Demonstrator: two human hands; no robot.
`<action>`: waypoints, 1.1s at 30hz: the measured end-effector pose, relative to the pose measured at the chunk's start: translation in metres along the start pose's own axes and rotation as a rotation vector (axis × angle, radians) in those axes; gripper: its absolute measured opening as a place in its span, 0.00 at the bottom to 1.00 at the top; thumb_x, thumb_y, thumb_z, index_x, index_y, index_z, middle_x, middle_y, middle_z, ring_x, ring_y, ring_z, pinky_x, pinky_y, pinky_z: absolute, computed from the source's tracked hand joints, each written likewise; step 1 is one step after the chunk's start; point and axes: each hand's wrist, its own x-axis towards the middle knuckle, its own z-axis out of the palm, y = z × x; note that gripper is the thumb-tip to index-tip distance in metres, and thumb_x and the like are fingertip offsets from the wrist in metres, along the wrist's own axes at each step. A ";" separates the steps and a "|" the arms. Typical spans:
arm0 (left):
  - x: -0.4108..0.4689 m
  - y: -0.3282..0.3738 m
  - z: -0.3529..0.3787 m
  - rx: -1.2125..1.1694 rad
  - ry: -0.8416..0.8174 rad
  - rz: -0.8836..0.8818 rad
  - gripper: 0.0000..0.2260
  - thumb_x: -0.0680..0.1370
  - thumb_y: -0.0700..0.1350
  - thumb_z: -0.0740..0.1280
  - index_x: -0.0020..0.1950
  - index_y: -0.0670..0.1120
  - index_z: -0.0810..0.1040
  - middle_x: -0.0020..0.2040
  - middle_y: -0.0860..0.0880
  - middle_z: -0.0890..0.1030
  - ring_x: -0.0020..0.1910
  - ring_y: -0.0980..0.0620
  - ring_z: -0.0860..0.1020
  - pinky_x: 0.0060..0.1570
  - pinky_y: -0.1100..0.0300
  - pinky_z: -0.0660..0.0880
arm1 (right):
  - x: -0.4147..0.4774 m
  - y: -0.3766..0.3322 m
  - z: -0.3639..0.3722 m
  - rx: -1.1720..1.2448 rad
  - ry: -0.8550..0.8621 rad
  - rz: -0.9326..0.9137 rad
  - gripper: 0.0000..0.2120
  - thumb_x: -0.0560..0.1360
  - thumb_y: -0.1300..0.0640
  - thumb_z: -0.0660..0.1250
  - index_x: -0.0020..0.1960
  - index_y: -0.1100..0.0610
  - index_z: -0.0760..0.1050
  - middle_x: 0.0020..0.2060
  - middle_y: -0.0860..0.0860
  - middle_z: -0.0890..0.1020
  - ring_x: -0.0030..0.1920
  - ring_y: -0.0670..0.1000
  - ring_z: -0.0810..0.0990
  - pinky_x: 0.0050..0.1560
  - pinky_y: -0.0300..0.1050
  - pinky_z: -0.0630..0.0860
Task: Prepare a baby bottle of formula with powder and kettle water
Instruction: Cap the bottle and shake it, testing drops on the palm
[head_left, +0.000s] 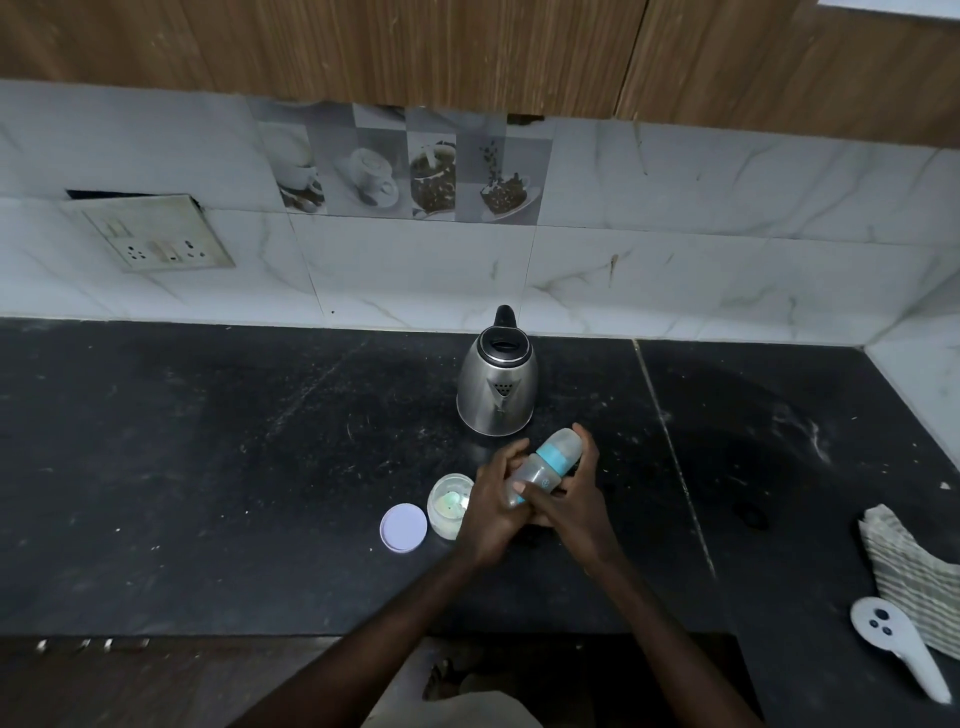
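Holding the tilted baby bottle (545, 465) in both grips, left hand (491, 512) and right hand (574, 493) appear to be mixing or tightening the cap. Powder jar (449, 504) stands open beside its lid (403, 526); next likely calls for the kettle (497, 387).

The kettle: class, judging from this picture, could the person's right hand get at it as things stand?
Probably not yet: the path to the kettle looks clear, but the right hand and left hand both grip the baby bottle.

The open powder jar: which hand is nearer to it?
Left. The left hand is right beside the powder jar, overlapping its edge in view; the right hand is farther, across the baby bottle both hold.
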 end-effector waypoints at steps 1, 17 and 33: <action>0.002 -0.001 -0.005 -0.105 -0.071 -0.022 0.35 0.69 0.46 0.72 0.77 0.51 0.70 0.68 0.47 0.78 0.69 0.54 0.76 0.65 0.60 0.75 | -0.001 -0.002 -0.001 -0.026 0.008 -0.025 0.52 0.71 0.60 0.82 0.81 0.37 0.53 0.55 0.53 0.85 0.50 0.48 0.89 0.43 0.50 0.87; 0.047 0.021 -0.043 -0.714 0.377 -0.325 0.21 0.83 0.52 0.60 0.69 0.39 0.79 0.64 0.41 0.84 0.68 0.44 0.79 0.70 0.50 0.72 | -0.009 -0.031 -0.020 -0.114 0.017 -0.144 0.53 0.68 0.58 0.85 0.76 0.27 0.56 0.63 0.54 0.82 0.55 0.52 0.87 0.48 0.60 0.87; 0.055 0.018 -0.049 -0.874 0.372 -0.381 0.22 0.85 0.51 0.56 0.69 0.39 0.78 0.64 0.40 0.84 0.68 0.44 0.80 0.73 0.49 0.72 | -0.004 -0.047 -0.023 0.037 0.316 -0.217 0.47 0.72 0.59 0.81 0.78 0.36 0.56 0.62 0.51 0.83 0.54 0.48 0.87 0.50 0.57 0.87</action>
